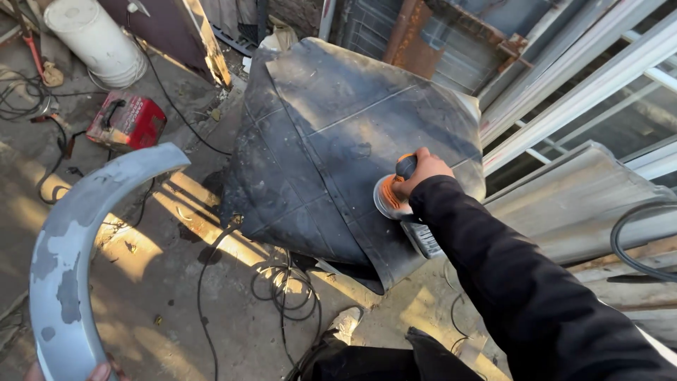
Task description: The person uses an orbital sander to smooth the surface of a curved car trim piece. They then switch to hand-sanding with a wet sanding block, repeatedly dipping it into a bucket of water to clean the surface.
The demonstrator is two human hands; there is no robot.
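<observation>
Gripping orange round sander (392,197) w/ right hand (421,171) on black rubbery sheet (338,141); left hand (99,372) pinches curved grey panel (67,261).

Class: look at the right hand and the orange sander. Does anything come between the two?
Nothing visible does. The right hand already grips the sander, which rests on the black sheet.
</observation>
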